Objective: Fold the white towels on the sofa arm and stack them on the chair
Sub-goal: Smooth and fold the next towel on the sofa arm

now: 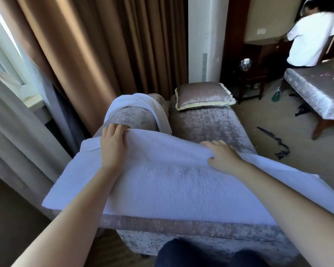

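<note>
A large white towel [162, 182] lies spread across the near sofa arm [181, 226], its ends hanging off left and right. My left hand [112, 143] grips the towel's far edge at the left, fingers curled over it. My right hand [222, 155] holds the far edge further right, fingers over the raised fold. A second white towel [137, 104] is draped over the sofa's back rest beyond. The grey velvet sofa seat [204, 124] lies under and past the towel.
A grey cushion [202, 96] sits at the sofa's far end. Brown curtains [96, 45] hang at the left and back. A grey upholstered bench [316, 93] stands at the right, a person in white behind it. Black straps [278, 145] lie on the carpet.
</note>
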The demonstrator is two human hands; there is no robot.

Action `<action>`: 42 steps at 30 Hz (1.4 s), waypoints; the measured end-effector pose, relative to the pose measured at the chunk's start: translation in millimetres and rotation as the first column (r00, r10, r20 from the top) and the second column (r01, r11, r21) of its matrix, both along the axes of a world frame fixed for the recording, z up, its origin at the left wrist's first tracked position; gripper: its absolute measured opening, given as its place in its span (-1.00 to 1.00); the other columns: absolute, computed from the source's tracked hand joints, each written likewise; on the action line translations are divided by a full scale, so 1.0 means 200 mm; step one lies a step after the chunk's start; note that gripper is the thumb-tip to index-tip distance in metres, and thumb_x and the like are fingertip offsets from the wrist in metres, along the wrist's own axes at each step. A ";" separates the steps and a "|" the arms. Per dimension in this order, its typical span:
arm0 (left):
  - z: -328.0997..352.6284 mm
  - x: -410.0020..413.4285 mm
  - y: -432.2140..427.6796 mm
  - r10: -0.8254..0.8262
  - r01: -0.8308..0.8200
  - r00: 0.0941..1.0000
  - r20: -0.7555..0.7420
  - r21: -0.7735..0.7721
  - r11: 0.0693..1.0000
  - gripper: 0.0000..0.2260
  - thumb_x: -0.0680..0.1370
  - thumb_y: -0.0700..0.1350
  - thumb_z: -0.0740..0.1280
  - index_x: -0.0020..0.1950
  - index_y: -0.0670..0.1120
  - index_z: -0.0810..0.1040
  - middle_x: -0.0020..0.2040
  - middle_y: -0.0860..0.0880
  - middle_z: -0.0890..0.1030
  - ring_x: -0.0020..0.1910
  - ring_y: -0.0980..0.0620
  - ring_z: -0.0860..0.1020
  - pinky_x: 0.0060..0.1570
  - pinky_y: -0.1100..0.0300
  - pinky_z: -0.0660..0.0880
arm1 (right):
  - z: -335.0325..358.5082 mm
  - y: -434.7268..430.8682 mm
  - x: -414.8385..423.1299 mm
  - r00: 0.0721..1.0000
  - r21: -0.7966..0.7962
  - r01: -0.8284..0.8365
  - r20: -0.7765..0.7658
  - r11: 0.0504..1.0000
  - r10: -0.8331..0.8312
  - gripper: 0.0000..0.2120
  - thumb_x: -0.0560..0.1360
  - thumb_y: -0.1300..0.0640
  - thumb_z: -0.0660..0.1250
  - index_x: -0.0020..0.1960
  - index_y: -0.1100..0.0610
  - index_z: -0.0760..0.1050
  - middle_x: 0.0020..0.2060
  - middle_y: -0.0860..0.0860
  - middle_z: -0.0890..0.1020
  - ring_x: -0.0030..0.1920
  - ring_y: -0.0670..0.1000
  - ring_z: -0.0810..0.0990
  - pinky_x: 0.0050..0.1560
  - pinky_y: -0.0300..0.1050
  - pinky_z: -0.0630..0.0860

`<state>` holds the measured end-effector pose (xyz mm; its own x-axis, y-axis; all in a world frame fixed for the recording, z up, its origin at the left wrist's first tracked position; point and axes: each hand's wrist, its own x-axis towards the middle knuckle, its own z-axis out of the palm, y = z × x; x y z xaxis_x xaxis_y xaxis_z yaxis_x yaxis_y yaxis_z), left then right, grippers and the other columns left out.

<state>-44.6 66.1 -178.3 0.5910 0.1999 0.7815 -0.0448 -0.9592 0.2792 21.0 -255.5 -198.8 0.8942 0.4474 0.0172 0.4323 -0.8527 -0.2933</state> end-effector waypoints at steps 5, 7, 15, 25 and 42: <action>0.00 0.00 0.01 0.056 -0.052 0.997 -0.057 0.074 0.996 -0.78 0.54 -0.19 0.15 -0.06 -0.21 0.58 -0.11 -0.18 0.56 -0.15 -0.21 0.44 -0.14 -0.06 0.38 | 0.11 -0.25 0.05 1.000 -0.189 -0.025 0.013 0.982 0.028 -0.75 0.52 0.13 0.23 0.15 -0.11 0.46 -0.18 -0.10 0.47 -0.04 0.00 0.34 0.04 -0.05 0.25; 0.00 0.00 -0.05 0.091 -0.072 0.988 -0.129 0.144 0.987 -0.79 0.51 -0.19 0.16 -0.04 -0.18 0.58 -0.10 -0.15 0.57 -0.10 -0.23 0.47 -0.08 -0.08 0.38 | 0.16 -0.37 0.06 0.999 -0.145 -0.015 -0.041 0.989 0.010 -0.75 0.51 0.21 0.24 0.05 -0.13 0.48 -0.31 -0.11 0.43 -0.20 -0.02 0.38 -0.13 -0.09 0.29; -0.08 0.23 -0.71 -0.132 0.336 0.542 -0.830 0.070 0.939 -0.78 0.60 -0.06 0.17 0.18 -0.02 0.54 0.14 -0.04 0.60 0.10 -0.10 0.54 0.02 0.08 0.46 | 0.14 -0.48 -0.01 0.997 -0.035 -0.065 -0.031 0.997 0.064 -0.74 0.52 0.25 0.24 0.00 -0.12 0.51 -0.31 -0.10 0.44 -0.29 -0.04 0.42 -0.18 -0.01 0.46; -0.20 0.49 -0.74 0.154 0.399 0.557 -0.816 0.425 0.813 -0.78 0.62 -0.12 0.16 0.20 -0.04 0.53 0.20 -0.02 0.54 0.25 -0.04 0.46 0.25 0.09 0.31 | 0.02 -0.46 0.08 0.995 0.109 0.016 0.099 0.994 -0.027 -0.76 0.57 0.24 0.21 0.14 0.00 0.54 -0.26 -0.17 0.34 -0.30 -0.17 0.35 -0.30 -0.21 0.32; -0.15 0.49 -0.75 0.004 0.459 0.612 -0.791 0.360 0.812 -0.81 0.63 -0.08 0.20 0.13 -0.09 0.56 0.11 -0.05 0.55 0.13 -0.07 0.51 0.11 0.07 0.36 | -0.10 -0.42 0.12 0.972 0.133 0.042 0.224 0.990 -0.072 -0.80 0.57 0.22 0.24 0.15 0.04 0.51 -0.26 -0.16 0.33 -0.26 -0.05 0.40 -0.36 -0.24 0.27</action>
<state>54.0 -84.2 -208.4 0.9566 -0.2914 -0.0084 -0.2885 -0.9420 -0.1713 44.5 -338.8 -219.4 0.8841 0.3768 0.2765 0.4519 -0.8402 -0.2998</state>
